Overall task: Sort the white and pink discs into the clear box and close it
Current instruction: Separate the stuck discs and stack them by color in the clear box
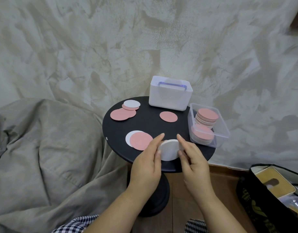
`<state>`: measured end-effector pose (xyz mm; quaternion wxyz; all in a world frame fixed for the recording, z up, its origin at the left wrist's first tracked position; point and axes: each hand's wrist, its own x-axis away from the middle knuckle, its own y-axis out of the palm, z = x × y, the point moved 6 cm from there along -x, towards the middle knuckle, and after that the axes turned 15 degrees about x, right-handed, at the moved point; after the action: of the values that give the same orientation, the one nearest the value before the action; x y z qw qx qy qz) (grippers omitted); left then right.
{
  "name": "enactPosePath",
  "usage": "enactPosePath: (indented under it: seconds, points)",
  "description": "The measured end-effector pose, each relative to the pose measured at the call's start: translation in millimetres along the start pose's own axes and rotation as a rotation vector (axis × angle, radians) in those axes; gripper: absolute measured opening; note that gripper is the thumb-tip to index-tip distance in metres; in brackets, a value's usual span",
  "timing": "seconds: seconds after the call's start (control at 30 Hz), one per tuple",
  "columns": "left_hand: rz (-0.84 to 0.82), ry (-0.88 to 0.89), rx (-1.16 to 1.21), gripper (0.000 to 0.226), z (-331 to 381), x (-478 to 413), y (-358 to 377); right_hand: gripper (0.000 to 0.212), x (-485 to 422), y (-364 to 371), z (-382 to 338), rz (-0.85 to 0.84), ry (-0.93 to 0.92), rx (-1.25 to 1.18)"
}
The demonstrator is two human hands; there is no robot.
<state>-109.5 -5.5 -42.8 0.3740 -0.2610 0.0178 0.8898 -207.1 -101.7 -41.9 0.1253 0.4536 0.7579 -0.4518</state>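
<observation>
Both your hands pinch a white disc stack (169,150) over the table (145,122), left hand (147,159) on its left edge, right hand (193,158) opposite, near the box (224,127).

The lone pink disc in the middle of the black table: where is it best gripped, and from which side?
The lone pink disc lies flat and thin on the black table, touching nothing, so it offers no side face to pinch. Probably best: come from above on its near side, since the white box stands behind it, and lift the near rim with fingertip and thumb.
</observation>
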Motion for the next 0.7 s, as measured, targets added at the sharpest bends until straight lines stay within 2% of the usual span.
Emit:
enactPosePath:
  seconds: [0.1,0.2,0.37,0.53,0.7]
  points:
    - [0.068,-0.033,0.098,0.028,0.1,0.5,-2.7,0.05,-0.7,-1.4,-1.0,0.001,0.035,-0.05]
    - [0.144,-0.035,0.183,0.03,3.3,0.4,-9.9,0.051,-0.4,-2.2,0.1,0.011,0.14,-0.152]
    - [0.214,-0.017,0.223,0.022,7.3,-1.0,-18.5,0.045,-0.7,-5.3,-3.7,0.058,0.112,-0.121]
    - [0.261,-0.041,0.223,0.032,4.7,2.8,-20.2,0.038,2.9,-4.4,-4.5,0.103,0.041,-0.108]
    - [0.278,-0.035,0.208,0.033,8.7,0.1,-21.6,0.034,-0.2,-7.3,-5.7,0.116,0.033,-0.102]
